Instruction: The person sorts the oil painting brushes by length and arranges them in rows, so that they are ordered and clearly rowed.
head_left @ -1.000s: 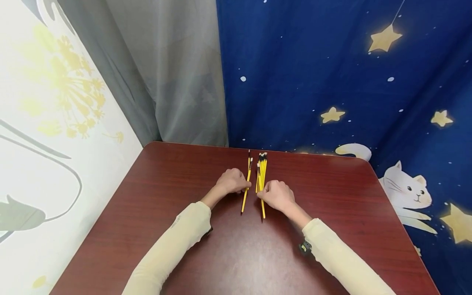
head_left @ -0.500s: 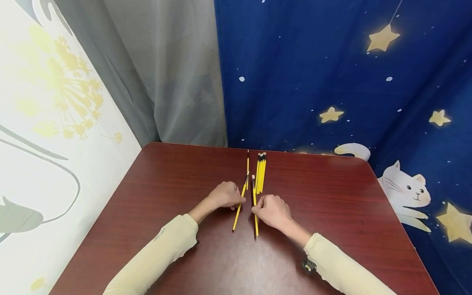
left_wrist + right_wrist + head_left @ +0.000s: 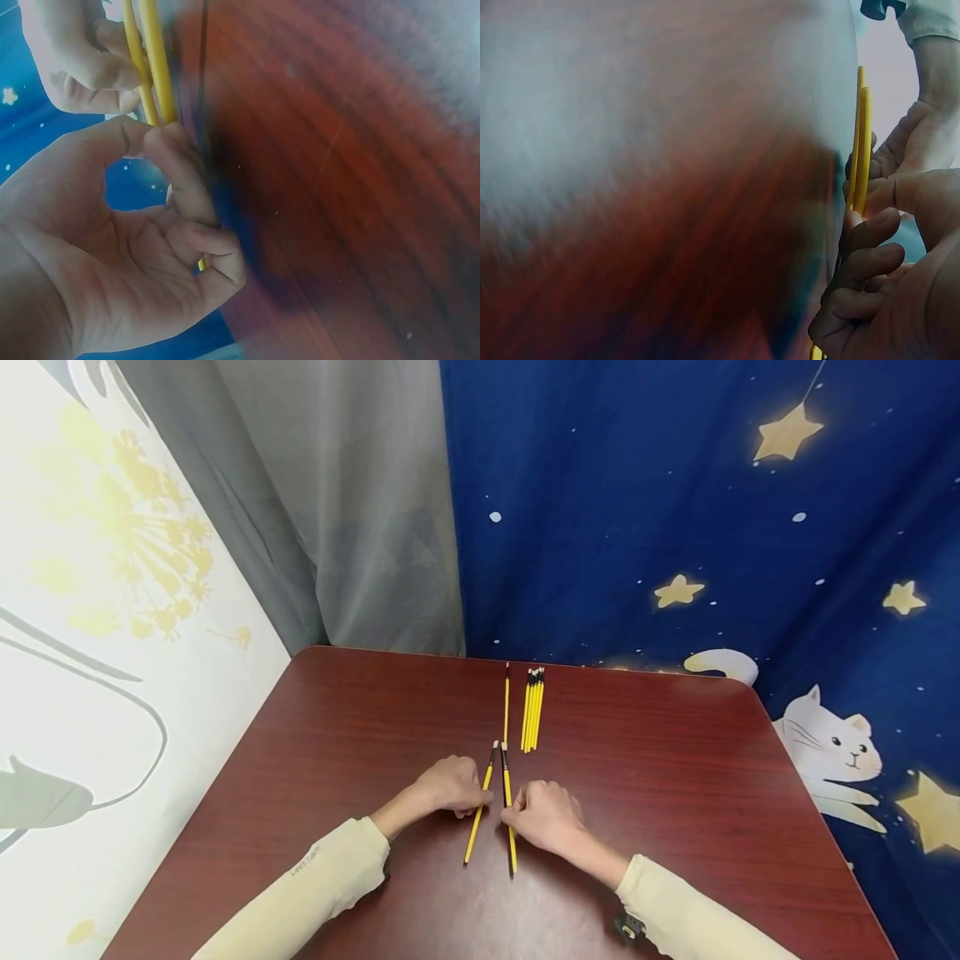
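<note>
In the head view, my left hand (image 3: 452, 787) pinches a yellow paintbrush (image 3: 474, 837) with a dark ferrule and pale bristles. My right hand (image 3: 549, 816) pinches a second yellow paintbrush (image 3: 507, 785) by its handle. Both brushes point away from me; their bristle tips almost meet and their handle ends spread apart. The left wrist view has the left thumb and forefinger meeting at a yellow handle (image 3: 155, 60), the other fingers curled. From the right wrist, the right fingers (image 3: 870, 259) are curled near two yellow handles (image 3: 864, 150), which overlap there.
Beyond the hands, a row of several yellow paintbrushes (image 3: 532, 714) lies side by side on the dark red wooden table (image 3: 652, 760). One thin yellow paintbrush (image 3: 506, 706) lies apart, left of that row. Curtains (image 3: 570, 527) hang behind the table's far edge.
Both hands have drawn their paintbrushes toward me, away from the others, and slightly left. The two brush tips have come closer together. The row and the thin brush have stayed on the table.
</note>
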{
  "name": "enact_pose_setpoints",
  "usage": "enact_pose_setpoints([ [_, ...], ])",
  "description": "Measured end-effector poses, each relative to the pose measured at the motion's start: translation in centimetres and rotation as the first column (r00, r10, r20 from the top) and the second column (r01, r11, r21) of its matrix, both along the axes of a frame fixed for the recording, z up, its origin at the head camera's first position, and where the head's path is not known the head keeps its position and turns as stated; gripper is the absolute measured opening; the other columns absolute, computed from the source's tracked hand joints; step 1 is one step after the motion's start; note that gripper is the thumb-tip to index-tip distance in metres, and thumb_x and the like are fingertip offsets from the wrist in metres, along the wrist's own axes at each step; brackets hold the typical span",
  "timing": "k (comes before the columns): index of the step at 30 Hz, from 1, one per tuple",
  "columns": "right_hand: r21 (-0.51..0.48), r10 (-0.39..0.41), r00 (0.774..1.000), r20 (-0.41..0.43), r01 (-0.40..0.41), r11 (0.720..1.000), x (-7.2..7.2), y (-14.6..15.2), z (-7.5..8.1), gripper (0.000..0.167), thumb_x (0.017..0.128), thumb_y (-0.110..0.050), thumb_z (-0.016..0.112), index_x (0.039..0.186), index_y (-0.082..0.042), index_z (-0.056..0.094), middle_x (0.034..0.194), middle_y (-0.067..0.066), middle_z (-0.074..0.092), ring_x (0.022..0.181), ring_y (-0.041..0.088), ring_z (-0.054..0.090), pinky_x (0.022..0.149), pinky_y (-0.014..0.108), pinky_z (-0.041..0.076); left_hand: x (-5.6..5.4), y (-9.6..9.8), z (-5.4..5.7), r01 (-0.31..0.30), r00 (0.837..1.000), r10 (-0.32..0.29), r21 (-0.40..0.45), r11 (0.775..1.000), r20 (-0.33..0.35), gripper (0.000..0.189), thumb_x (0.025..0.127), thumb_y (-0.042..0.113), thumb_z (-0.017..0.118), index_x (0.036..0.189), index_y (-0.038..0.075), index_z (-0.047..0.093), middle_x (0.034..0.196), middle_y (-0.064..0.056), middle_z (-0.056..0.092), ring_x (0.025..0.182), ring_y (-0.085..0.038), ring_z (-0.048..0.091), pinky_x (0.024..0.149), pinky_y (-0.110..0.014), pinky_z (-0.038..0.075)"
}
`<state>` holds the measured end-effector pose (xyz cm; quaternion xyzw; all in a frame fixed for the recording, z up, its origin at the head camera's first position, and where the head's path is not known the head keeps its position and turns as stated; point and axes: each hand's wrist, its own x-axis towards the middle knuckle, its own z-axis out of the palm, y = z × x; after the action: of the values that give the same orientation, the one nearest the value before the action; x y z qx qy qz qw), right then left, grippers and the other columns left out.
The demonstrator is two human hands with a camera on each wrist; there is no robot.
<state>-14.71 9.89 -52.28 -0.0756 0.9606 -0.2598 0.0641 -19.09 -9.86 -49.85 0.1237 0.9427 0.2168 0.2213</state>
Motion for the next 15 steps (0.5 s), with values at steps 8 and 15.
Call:
enact_pose_setpoints([
  [8,0.013,0.024,0.999,-0.030,-0.024,1.000,1.2,-0.3,-0.7,0.031,0.078,-0.037,0.074,0.054,-0.029,0.055,0.052,-0.015,0.050,0.051,0.009,0.048,0.052,0.032,0.039,0.9,0.0,0.3,0.046,0.998,-0.046,-0.016,0.999,0.040,0.038,0.085,0.032,0.072,0.050,0.018,0.064,0.046,0.007,0.061,0.050,-0.015,0.067,0.050,-0.025,0.043],
  [15,-0.007,0.052,0.998,-0.023,-0.052,0.999,1.9,-0.6,-0.4,0.033,0.081,-0.041,0.076,0.055,-0.031,0.057,0.051,-0.016,0.051,0.049,0.008,0.048,0.050,0.031,0.039,1.4,0.0,0.7,0.087,0.992,-0.086,-0.010,0.996,0.089,0.037,0.086,0.028,0.072,0.052,0.016,0.066,0.046,0.006,0.060,0.052,-0.018,0.071,0.049,-0.023,0.044],
])
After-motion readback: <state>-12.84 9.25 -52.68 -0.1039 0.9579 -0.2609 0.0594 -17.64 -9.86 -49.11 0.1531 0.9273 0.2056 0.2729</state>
